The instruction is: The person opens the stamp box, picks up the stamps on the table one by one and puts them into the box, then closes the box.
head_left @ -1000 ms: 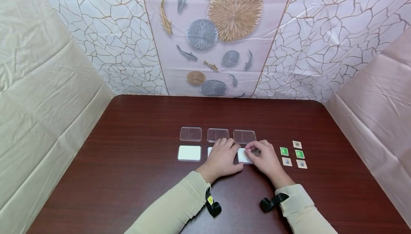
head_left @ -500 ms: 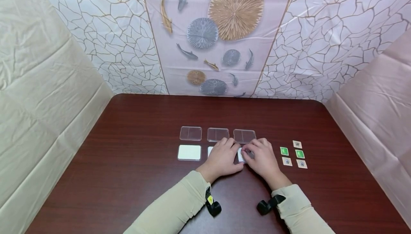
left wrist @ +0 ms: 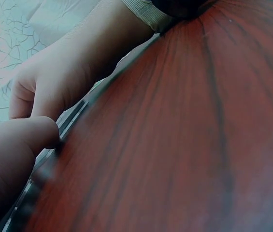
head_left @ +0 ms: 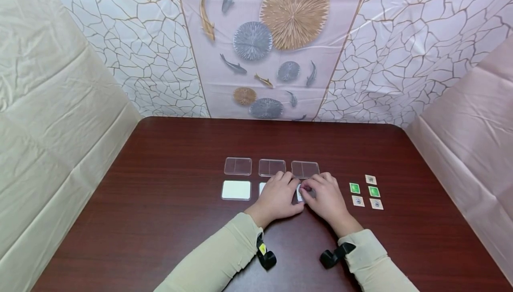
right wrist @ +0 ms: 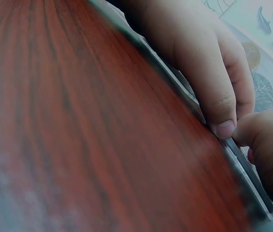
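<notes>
A clear shallow plastic case with a white insert lies mostly covered between my hands. My left hand rests with fingers extended over the middle case, its thumb reaching the right-hand case's near edge. My right hand bends over that same case, thumb and index finger pinched together at the white surface. The small square picture tile at those fingertips is hidden now. From the right wrist, the left thumb shows against the case's edge, right beside the right fingers.
Another white-filled case lies left of the hands. Three clear lids form a row behind. Several small square tiles sit at the right, green ones and pale picture ones. Patterned cloth hangs beyond the table.
My right hand has shifted slightly left and lower over the right-hand case, covering more of its white surface. The left hand stays in place.
</notes>
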Demonstrator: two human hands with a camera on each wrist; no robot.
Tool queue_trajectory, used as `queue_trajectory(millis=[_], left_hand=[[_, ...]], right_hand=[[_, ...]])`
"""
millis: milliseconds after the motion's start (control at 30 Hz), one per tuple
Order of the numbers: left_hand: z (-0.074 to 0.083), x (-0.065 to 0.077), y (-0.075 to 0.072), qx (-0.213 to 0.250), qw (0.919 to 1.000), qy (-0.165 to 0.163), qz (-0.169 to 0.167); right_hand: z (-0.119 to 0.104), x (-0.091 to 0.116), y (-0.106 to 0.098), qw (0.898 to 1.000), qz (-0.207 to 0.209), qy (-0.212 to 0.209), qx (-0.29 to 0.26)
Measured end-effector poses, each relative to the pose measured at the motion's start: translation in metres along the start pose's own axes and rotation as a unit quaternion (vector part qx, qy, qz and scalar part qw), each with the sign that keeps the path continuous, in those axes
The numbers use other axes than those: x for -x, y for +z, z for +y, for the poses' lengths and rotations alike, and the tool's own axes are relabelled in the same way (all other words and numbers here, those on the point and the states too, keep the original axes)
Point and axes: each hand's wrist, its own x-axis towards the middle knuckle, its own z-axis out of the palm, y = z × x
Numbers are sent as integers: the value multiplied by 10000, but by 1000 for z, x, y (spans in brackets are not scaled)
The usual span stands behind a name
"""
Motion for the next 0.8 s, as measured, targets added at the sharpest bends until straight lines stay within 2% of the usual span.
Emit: queue_trajectory(millis=[333,800], left_hand=[[0,0,0,-12,9999,-19,135],[0,-1,-1,41,9999,-82,-58]], right_hand=[[0,-1,0,9998,-118,-148,78],[4,-2,-6,9995,250,-162,-80]])
